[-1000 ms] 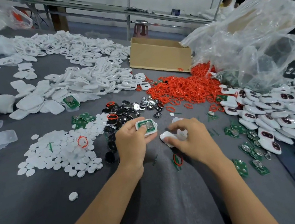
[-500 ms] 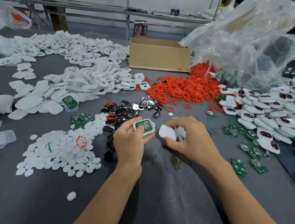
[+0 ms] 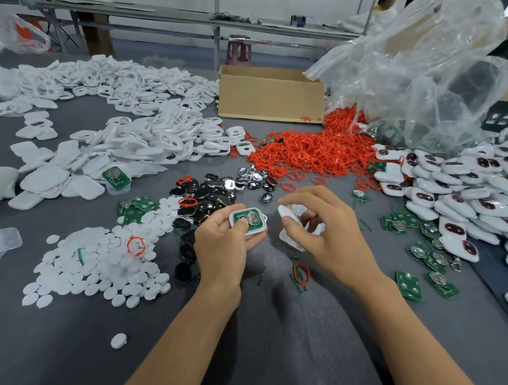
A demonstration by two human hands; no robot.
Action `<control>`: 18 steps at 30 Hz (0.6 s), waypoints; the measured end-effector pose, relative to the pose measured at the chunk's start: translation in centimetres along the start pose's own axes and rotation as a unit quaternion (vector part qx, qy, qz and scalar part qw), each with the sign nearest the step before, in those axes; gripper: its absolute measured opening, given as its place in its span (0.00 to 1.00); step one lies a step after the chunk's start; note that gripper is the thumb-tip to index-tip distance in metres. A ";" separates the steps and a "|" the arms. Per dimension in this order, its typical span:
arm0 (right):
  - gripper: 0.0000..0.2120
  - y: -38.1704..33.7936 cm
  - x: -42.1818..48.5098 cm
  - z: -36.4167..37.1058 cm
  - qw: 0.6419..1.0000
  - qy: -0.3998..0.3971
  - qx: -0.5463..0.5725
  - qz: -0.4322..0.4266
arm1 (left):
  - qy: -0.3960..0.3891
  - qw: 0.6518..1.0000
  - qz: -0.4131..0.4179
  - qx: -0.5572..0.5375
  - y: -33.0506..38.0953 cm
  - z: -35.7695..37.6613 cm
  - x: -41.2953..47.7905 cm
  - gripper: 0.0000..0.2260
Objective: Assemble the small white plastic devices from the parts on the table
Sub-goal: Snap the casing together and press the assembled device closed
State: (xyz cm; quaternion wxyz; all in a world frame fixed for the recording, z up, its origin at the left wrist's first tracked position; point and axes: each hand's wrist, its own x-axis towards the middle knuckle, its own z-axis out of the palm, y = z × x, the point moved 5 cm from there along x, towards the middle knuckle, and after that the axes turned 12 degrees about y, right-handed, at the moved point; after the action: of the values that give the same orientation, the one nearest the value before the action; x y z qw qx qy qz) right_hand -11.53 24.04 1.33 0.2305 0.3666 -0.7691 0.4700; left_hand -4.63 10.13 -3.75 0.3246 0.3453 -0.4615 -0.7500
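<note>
My left hand (image 3: 221,249) grips a white shell half (image 3: 248,221) that holds a green circuit board with a round silver battery, face up. Just to its right, my right hand (image 3: 323,231) pinches a white cover piece (image 3: 288,215) between thumb and fingers, a short gap from the shell. Both hands hover above the grey table (image 3: 268,353) near its middle. A pile of white shells (image 3: 141,143) lies at the back left, and red rubber rings (image 3: 312,151) are heaped behind the hands.
White round discs (image 3: 93,267) lie left of the hands, black and silver buttons (image 3: 214,194) behind them. Green boards (image 3: 418,254) and finished white devices (image 3: 491,191) spread on the right. A cardboard box (image 3: 268,95) and a clear plastic bag (image 3: 425,70) stand at the back.
My right hand has lifted the white cover off the table and brought it up beside the shell. My left hand has risen slightly with the shell.
</note>
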 end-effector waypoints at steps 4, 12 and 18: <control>0.06 0.4 -0.1 0.2 1.000 0.001 -0.019 0.006 | -0.001 1.000 0.002 -0.007 0.1 0.0 0.0 0.11; 0.06 1.9 -0.4 0.4 0.991 -0.022 -0.090 0.095 | -0.016 1.000 0.003 -0.001 0.1 0.3 -0.2 0.11; 0.02 2.5 -0.1 -0.6 0.978 0.030 -0.007 0.206 | -0.062 0.998 -0.008 0.011 -0.1 0.9 -0.6 0.11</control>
State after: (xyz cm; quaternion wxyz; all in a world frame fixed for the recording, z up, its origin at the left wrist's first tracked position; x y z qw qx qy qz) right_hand -13.42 25.32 0.18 0.1538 0.1844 -0.8241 0.5131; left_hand -5.05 11.11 -3.41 0.2853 0.3054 -0.4862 -0.7674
